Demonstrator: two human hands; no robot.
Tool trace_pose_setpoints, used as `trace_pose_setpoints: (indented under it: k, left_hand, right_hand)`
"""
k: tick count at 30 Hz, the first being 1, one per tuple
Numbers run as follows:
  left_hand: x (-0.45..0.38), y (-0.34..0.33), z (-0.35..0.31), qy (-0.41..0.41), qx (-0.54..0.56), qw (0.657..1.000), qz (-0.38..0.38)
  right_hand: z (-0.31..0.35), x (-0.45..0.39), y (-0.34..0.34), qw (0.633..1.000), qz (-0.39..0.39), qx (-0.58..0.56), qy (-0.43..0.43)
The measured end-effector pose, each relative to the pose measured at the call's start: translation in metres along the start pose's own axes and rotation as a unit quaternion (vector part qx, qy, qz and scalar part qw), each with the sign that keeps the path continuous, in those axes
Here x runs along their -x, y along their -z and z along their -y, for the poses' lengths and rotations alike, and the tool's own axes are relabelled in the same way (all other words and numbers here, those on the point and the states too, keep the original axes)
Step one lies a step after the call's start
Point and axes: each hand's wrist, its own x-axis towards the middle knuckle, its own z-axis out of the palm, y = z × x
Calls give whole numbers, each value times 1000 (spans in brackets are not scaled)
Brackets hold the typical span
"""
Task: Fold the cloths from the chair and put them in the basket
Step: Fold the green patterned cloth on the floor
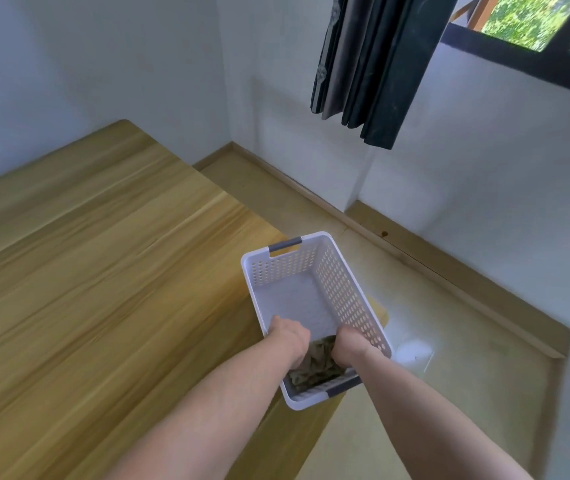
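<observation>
Cloth [314, 367]: our left hand [290, 337] and right hand [349, 344] press it into basket [346, 289]'s near end; finger positions hidden.

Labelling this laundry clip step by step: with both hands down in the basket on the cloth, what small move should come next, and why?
Probably let go and lift both hands out. The left hand and right hand already hold the olive cloth low at the near end of the white basket.
</observation>
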Motion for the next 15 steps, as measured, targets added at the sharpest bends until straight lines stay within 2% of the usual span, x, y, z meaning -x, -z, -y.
trace_pose_setpoints:
  k: [2, 5, 6, 8, 10, 15]
  left_hand:
    - [7, 3, 4, -11, -7, 1000, -28]
    - [30, 1, 18, -31, 31, 992, -115]
    - [43, -2, 25, -39, 61, 984, -162]
    - [76, -14, 40, -49, 152, 954, -255]
    - [116, -37, 60, -36, 236, 919, -315]
    - [234, -128, 115, 66, 328, 869, -365]
  right_hand:
    - [6, 8, 10, 991, -1, -128, -45]
    - [7, 25, 21, 976, -43, -213, -19]
    - [6, 30, 23, 974, -85, -212, -2]
    - [8, 45, 33, 976, -106, -189, 28]
    - [16, 63, 39, 967, -137, -207, 53]
    - [79, 141, 40, 911, -234, -300, 157]
